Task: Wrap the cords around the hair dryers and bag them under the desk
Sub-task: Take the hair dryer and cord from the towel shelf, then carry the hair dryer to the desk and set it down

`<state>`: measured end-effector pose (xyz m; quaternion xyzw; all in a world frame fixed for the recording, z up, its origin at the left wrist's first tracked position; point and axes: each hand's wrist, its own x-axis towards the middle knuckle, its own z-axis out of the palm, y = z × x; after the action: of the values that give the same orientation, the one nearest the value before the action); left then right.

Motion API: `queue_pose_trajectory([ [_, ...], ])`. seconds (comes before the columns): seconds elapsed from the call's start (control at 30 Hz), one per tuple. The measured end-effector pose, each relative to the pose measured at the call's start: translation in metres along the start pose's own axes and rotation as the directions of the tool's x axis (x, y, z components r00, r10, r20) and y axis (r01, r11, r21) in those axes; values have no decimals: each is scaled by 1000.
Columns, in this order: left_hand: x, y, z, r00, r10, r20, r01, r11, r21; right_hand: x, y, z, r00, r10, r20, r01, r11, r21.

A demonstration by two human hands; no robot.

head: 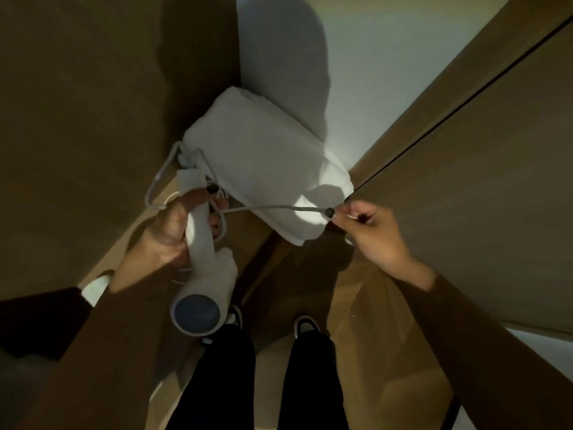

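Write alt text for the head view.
The left hand grips a white hair dryer by its handle while the right hand pinches its grey cord pulled taut. Behind hangs a white bag.

One white plastic hair dryer [203,293], one grey cord [279,207], one white cloth drawstring bag [263,169], two hands, left [173,225] and right [372,231], two black-and-white shoes [305,324]

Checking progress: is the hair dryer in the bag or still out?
Out. The left hand grips the hair dryer by its handle, below the white bag.
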<state>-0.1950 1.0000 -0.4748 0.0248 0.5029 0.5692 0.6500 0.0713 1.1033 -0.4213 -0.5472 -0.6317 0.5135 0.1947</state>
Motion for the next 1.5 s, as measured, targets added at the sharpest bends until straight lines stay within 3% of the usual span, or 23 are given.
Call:
queue_pose_trajectory([
  [0.1,-8,-19,17,996,30,-88,-35,998,-50,14,-14,9,989,-54,134,72,988,-135],
  [0.27,-37,-71,57,975,84,-208,-152,930,-336,12,-16,14,939,66,336,-84,996,38],
  [0.43,-65,-115,79,913,100,-395,-287,847,-448,6,0,9,888,89,450,-63,995,-73],
  [0.6,-96,-147,87,807,22,-591,-412,738,-535,-16,10,20,749,106,654,22,983,-184],
  [0.73,-121,-172,78,721,-20,-692,-519,647,-559,-42,21,40,658,141,740,9,981,-195],
  [0.9,-154,-214,50,650,-173,-740,-639,403,-656,-72,34,69,421,172,890,129,960,-247],
  [1.1,-205,-251,26,513,-360,-779,-769,209,-603,-123,40,103,185,348,919,360,846,-393],
  [1.3,-284,-296,-16,440,-406,-801,-883,-33,-468,-206,47,146,57,366,929,562,757,-333],
  [1.4,-328,-320,-33,396,-394,-829,-911,-53,-410,-255,52,168,34,314,949,632,729,-264],
  [1.5,-373,-345,-52,388,-379,-840,-921,-142,-362,-303,61,189,1,239,971,699,695,-171],
])
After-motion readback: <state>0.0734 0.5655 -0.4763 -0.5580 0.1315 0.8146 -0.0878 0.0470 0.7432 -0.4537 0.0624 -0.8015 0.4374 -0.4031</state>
